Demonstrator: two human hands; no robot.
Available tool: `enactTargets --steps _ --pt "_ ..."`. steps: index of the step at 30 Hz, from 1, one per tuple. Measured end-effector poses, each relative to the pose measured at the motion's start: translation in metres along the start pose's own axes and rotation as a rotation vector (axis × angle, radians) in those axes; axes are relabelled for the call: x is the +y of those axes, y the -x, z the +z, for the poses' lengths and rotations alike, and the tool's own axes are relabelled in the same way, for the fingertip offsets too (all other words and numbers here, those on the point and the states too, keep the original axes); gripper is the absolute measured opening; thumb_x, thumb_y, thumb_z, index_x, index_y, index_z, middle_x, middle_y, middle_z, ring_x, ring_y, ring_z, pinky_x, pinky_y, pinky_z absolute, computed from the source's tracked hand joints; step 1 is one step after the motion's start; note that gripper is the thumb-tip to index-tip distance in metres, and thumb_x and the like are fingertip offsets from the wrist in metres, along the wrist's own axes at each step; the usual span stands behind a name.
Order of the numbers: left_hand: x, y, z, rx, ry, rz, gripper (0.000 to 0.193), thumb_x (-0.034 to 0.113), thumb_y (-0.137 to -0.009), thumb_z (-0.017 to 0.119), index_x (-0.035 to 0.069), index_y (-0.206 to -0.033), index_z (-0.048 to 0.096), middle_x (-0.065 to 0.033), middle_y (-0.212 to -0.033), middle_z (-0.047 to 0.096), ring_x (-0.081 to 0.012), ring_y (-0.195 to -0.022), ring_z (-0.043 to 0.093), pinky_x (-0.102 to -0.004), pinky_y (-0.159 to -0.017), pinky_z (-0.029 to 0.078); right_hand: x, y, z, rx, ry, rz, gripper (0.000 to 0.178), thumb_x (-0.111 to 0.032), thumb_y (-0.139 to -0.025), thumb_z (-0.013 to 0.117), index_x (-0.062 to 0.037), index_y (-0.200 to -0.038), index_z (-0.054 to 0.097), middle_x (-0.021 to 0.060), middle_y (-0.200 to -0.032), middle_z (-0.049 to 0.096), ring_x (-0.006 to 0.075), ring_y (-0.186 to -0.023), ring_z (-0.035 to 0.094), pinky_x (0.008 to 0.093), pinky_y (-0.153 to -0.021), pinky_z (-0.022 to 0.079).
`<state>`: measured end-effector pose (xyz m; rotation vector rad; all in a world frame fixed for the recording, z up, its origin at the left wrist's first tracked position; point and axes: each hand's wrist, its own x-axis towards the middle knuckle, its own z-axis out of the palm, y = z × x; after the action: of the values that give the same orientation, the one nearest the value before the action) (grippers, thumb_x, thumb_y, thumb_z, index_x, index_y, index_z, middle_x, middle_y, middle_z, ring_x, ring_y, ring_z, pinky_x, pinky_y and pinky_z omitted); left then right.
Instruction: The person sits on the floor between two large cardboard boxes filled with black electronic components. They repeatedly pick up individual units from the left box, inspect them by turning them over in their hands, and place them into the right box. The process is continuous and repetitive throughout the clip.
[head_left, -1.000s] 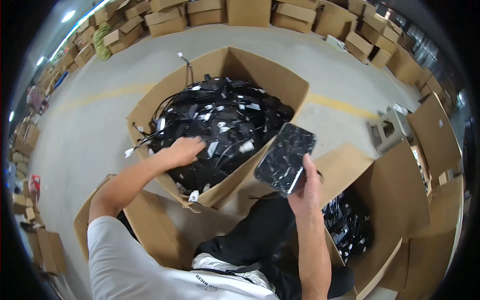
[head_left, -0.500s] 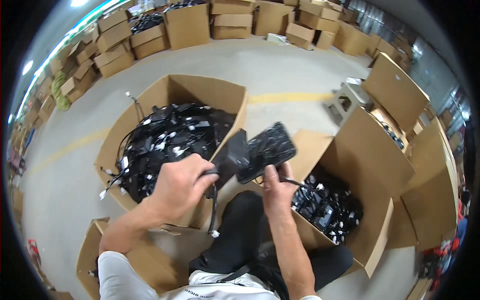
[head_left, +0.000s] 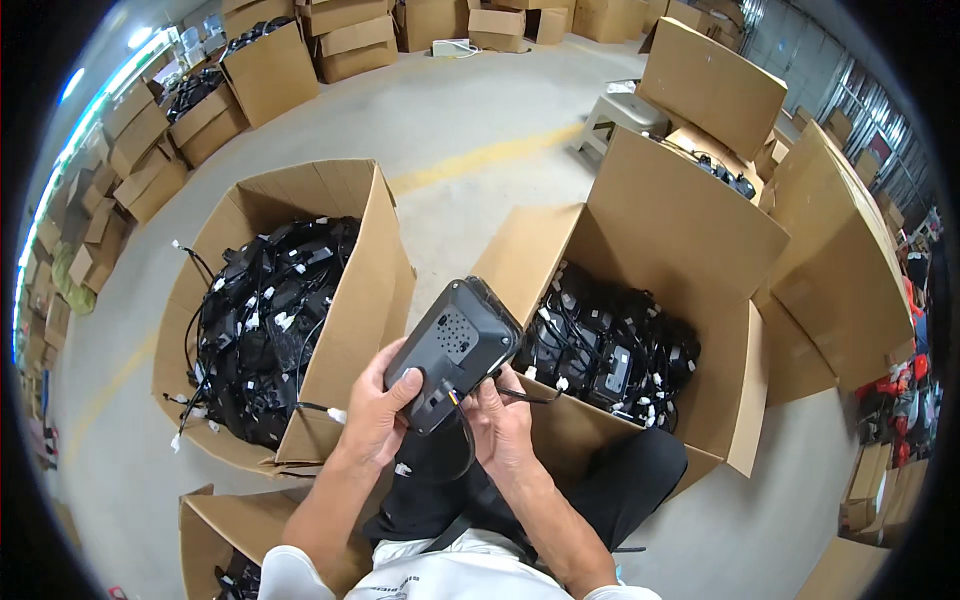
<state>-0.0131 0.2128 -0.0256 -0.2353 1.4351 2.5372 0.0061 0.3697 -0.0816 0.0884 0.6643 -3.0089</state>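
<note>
A black plastic electronic unit [head_left: 452, 352], with a round-holed grille and a cable socket on its upward face, is held over my lap. My left hand [head_left: 380, 408] is closed round its left side, thumb on top. Behind it shows the edge of a second black unit [head_left: 492, 300], mostly hidden. My right hand [head_left: 502, 428] is closed at the lower right corner; the front unit covers part of its grip. A black cable [head_left: 470, 445] loops down from the socket, and a white connector [head_left: 403, 468] hangs below.
A cardboard box [head_left: 375, 260] on the left and another box [head_left: 690, 270] on the right hold piles of black units with cables. A smaller box [head_left: 230, 515] stands at lower left. Beyond are a grey stool [head_left: 620, 115] and stacked cartons.
The two units, held apart before, are now together, one behind the other. The front unit's grille face shows instead of a glossy face. My view has shifted to the right.
</note>
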Motion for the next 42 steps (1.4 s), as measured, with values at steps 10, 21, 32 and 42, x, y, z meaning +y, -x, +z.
enactTargets --steps 10,21,32,42 --pt "0.009 0.027 0.037 -0.077 -0.479 0.234 0.074 0.025 -0.081 0.088 -0.003 -0.138 0.051 -0.0127 -0.115 0.068 -0.0202 -0.105 0.066 -0.0346 -0.095 0.055 -0.091 0.054 -0.002 0.045 1.030 -0.640 0.076 -0.047 -0.103 0.062 0.0081 -0.150 0.039 0.0210 -0.142 0.055 0.0272 -0.134 0.053 0.0412 -0.115 0.040" --pt "-0.055 0.024 0.052 -0.031 -0.642 0.262 0.051 0.025 -0.084 0.081 0.001 -0.122 0.057 -0.0087 -0.105 0.064 -0.0158 -0.093 0.065 -0.0305 -0.085 0.055 -0.099 0.069 -0.043 0.131 0.836 -0.123 0.061 -0.046 -0.095 0.075 0.0035 -0.126 0.059 0.0076 -0.107 0.068 0.0133 -0.099 0.061 0.0290 -0.088 0.051" --pt "-0.053 0.026 0.068 -0.244 -0.673 0.150 0.079 0.037 -0.071 0.094 -0.004 -0.128 0.058 -0.0112 -0.108 0.070 -0.0186 -0.099 0.067 -0.0327 -0.090 0.055 -0.100 0.098 -0.049 0.271 0.793 -0.291 0.060 -0.046 -0.089 0.082 0.0027 -0.117 0.061 0.0078 -0.106 0.069 0.0131 -0.098 0.063 0.0278 -0.086 0.053" --pt "-0.045 -0.058 0.164 -0.707 -0.730 0.411 0.105 0.035 -0.059 0.100 0.001 -0.146 0.052 -0.0152 -0.124 0.069 -0.0280 -0.119 0.066 -0.0398 -0.105 0.050 -0.241 0.056 -0.023 -0.177 1.608 -0.271 0.068 -0.029 -0.074 0.091 0.0039 -0.124 0.061 0.0174 -0.104 0.070 0.0291 -0.092 0.071 0.0383 -0.083 0.056"
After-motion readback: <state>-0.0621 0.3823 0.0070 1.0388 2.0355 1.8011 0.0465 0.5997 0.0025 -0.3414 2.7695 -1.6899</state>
